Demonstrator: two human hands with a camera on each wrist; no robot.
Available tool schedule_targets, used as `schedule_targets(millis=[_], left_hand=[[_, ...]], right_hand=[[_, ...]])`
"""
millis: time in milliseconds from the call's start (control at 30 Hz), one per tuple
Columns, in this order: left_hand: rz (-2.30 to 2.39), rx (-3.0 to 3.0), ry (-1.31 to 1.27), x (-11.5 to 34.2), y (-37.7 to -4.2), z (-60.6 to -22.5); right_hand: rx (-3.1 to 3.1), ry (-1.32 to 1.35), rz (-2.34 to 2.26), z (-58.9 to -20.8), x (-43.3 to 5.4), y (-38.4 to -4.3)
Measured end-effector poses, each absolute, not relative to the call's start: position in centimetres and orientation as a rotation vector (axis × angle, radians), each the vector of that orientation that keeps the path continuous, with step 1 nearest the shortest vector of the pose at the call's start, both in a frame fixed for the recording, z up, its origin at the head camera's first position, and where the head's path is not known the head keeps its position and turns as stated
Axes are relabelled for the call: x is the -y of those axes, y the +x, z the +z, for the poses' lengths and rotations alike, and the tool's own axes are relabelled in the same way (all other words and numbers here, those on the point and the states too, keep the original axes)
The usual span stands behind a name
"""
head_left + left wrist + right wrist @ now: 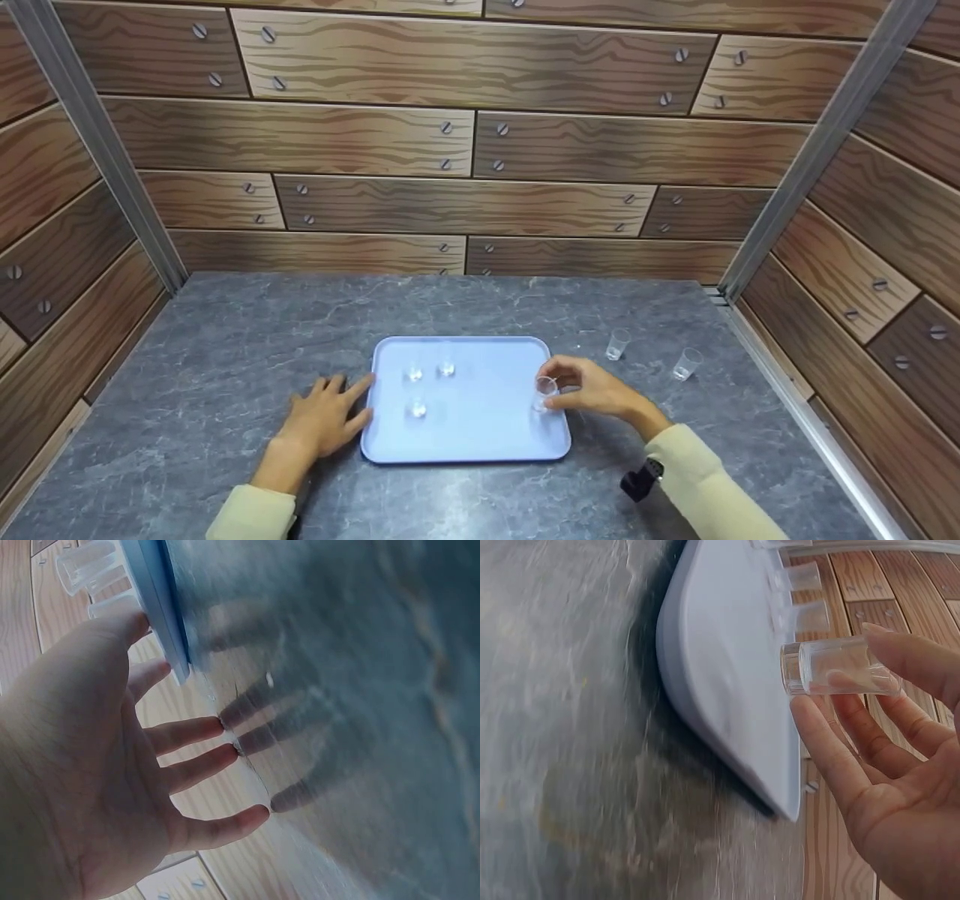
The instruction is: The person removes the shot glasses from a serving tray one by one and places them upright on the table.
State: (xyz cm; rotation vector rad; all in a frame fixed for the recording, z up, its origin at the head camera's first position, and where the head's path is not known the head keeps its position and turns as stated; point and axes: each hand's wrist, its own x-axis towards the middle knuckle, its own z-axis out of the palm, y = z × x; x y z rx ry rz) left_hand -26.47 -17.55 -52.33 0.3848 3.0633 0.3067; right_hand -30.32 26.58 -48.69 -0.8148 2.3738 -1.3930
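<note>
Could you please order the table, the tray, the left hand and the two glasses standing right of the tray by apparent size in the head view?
1. Table
2. Tray
3. Left hand
4. Rightmost glass and inner glass: they look too alike to rank.

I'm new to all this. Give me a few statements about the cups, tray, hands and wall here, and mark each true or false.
1. The person's right grip holds a small transparent tapered cup. True.
2. Two other transparent cups stand on the grey marbled table, right of the pale-blue rectangular tray. True.
3. Six cups stand on the tray's left part. False: three cups stand there.
4. The left grip pinches a cup. False: it holds none and touches the tray's left edge.
5. The back wall shows a wooden-plank pattern. True.
</note>
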Motion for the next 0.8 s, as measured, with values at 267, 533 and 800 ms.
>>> schedule_targets(millis=[267,533,800], left_hand=[[0.332,-3.076,0.396,17.5,-26.3,-52.2],[0.326,-3.062,0.378,17.6,-26.3,-52.2],[0.335,-3.051,0.376,17.6,-26.4,-52.1]], right_hand=[[-2.431,-0.787,-1.416,-48.6,-29.9,-29.9],[-2.436,-0.709,-1.445,-48.5,-32.7,-29.3],[-2.478,-0.655,-1.449,-48.7,-35.4,-28.7]])
